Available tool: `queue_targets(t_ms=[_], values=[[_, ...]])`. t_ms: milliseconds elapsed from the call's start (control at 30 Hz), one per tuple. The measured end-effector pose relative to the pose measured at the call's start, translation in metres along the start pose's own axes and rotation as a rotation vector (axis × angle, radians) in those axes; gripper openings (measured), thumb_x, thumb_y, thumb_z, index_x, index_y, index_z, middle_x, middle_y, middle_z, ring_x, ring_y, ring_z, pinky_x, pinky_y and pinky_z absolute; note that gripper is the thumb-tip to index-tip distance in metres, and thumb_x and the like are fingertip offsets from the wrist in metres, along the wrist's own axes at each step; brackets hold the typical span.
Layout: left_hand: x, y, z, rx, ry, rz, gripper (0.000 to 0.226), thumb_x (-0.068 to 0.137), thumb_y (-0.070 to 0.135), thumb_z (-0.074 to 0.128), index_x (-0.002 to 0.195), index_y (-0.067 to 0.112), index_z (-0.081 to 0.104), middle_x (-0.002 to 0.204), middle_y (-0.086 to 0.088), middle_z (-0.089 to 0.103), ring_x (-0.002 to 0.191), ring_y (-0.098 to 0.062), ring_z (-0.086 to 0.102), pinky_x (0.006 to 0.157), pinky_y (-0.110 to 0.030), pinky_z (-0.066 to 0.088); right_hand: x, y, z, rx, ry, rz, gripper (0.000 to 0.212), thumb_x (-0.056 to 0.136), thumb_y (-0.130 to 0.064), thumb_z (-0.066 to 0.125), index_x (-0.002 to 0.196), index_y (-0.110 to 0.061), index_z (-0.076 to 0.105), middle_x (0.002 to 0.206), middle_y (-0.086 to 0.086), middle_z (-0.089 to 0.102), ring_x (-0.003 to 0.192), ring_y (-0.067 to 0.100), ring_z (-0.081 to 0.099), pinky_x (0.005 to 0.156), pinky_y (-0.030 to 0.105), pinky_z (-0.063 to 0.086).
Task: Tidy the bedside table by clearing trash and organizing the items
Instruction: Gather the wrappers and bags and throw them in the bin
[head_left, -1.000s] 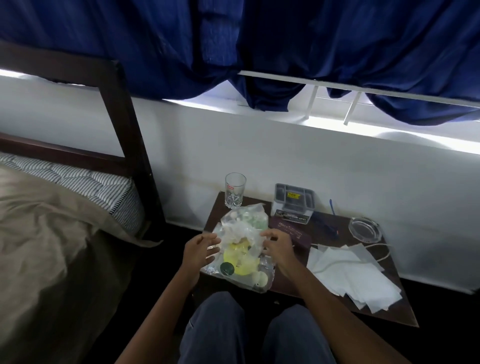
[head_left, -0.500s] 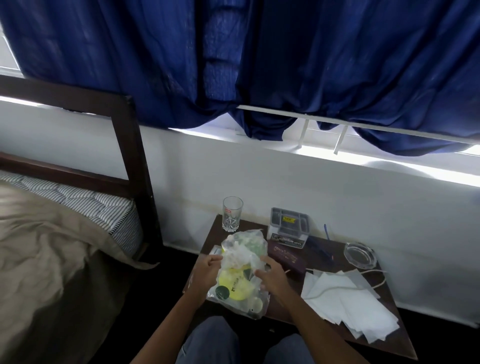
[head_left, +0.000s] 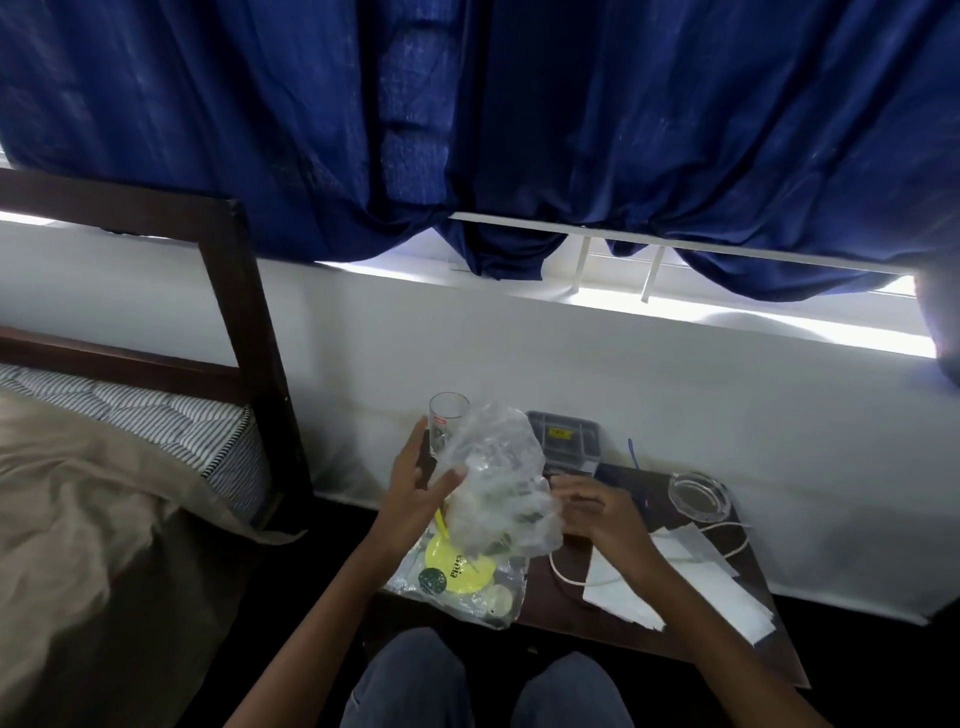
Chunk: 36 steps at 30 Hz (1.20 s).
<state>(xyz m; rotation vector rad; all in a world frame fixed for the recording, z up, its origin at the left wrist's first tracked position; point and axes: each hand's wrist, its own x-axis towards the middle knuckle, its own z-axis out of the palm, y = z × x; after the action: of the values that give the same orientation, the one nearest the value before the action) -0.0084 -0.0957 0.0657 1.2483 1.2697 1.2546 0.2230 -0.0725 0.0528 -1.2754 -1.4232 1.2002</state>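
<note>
Left hand (head_left: 421, 493), centre frame: grip released, fingers straight, thumb pressed against the crumpled plastic bag (head_left: 493, 478). The bag is raised over the desk (head_left: 561, 613) between both hands, its long axis vertical, directly right of the left hand. Right hand (head_left: 597, 514): fingers curled at the bag's right edge; grip cannot be determined.
</note>
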Motion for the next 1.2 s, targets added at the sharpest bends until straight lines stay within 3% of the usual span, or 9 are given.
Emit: queue_targets(t_ms=[100,200,333,467,667,800,867,1033,1200], values=[[-0.008,0.007,0.021,0.061,-0.248,0.003,0.094,0.072,0.052,0.068,0.144,0.051,0.008,0.148,0.031,0.003,0.142,-0.007,0.015,0.111,-0.050,0.031,-0.019,-0.017,-0.019,-0.024,-0.008,-0.015,0.019,0.077,0.012,0.065,0.092,0.001,0.071,0.108,0.005,0.065,0.087,0.005,0.066,0.072,0.024,0.057],[-0.019,0.008,0.048,0.010,-0.367,-0.001,0.111,0.064,0.048,0.080,0.145,0.050,0.003,0.146,0.035,0.002,0.142,-0.004,0.015,0.111,-0.042,0.035,-0.036,-0.031,-0.029,0.071,0.012,-0.006,0.015,0.078,0.007,0.066,0.092,0.006,0.070,0.109,0.003,0.066,0.084,0.005,0.069,0.067,0.024,0.058],[-0.031,0.004,0.081,0.029,-0.433,0.035,0.108,0.067,0.020,0.084,0.146,0.040,0.013,0.150,0.022,0.012,0.135,0.004,0.019,0.088,-0.003,0.038,-0.052,-0.039,-0.035,0.142,0.007,0.021,0.011,0.081,0.008,0.063,0.088,0.002,0.070,0.112,0.003,0.066,0.085,0.007,0.069,0.065,0.023,0.056],[-0.040,0.002,0.104,-0.088,-0.315,0.075,0.080,0.047,0.022,0.076,0.118,0.036,0.042,0.126,0.016,0.044,0.100,0.024,0.048,0.069,-0.009,0.049,-0.061,-0.042,-0.037,0.155,-0.058,0.032,0.017,0.082,0.010,0.059,0.086,0.000,0.071,0.116,0.003,0.066,0.100,0.009,0.066,0.067,0.023,0.054],[-0.048,0.011,0.114,-0.274,-0.111,-0.001,0.032,0.069,0.011,0.067,0.095,0.026,0.057,0.090,0.004,0.064,0.071,-0.003,0.066,0.052,-0.013,0.048,-0.070,-0.057,-0.045,0.137,-0.124,0.022,0.027,0.080,0.015,0.058,0.097,-0.003,0.069,0.113,0.008,0.067,0.097,0.013,0.067,0.069,0.032,0.060],[-0.042,0.017,0.118,-0.308,0.041,-0.062,0.026,0.094,-0.005,0.041,0.095,0.013,0.059,0.084,-0.003,0.062,0.055,0.004,0.061,0.044,-0.008,0.043,-0.075,-0.061,-0.045,-0.158,-0.028,-0.152,0.036,0.076,0.016,0.059,0.098,-0.011,0.069,0.108,0.003,0.066,0.086,-0.003,0.062,0.070,0.016,0.051],[-0.038,0.015,0.115,-0.379,0.116,-0.102,0.025,0.096,-0.003,0.039,0.088,0.010,0.059,0.068,0.000,0.065,0.049,0.004,0.061,0.043,-0.010,0.044,-0.076,-0.060,-0.049,-0.284,-0.050,-0.209,0.049,0.074,0.008,0.068,0.110,-0.025,0.064,0.127,-0.007,0.053,0.104,-0.008,0.053,0.075,0.014,0.049],[-0.036,0.008,0.117,-0.464,0.076,-0.179,0.019,0.090,0.014,0.047,0.088,0.007,0.065,0.074,-0.005,0.071,0.071,-0.023,0.065,0.060,-0.027,0.053,-0.084,-0.049,-0.040,-0.514,-0.381,-0.228,0.093,0.069,-0.021,0.081,0.138,-0.047,0.025,0.151,-0.027,-0.006,0.139,-0.013,0.003,0.102,-0.001,0.021],[-0.044,0.005,0.122,-0.544,-0.136,-0.437,0.035,0.094,0.020,0.033,0.080,0.007,0.062,0.063,-0.008,0.068,0.055,-0.019,0.066,0.050,-0.024,0.048,-0.083,-0.028,-0.012,-0.645,-0.132,-0.335,0.073,0.074,-0.008,0.072,0.139,-0.024,0.041,0.155,-0.004,0.016,0.141,0.003,0.014,0.106,0.002,0.016]])
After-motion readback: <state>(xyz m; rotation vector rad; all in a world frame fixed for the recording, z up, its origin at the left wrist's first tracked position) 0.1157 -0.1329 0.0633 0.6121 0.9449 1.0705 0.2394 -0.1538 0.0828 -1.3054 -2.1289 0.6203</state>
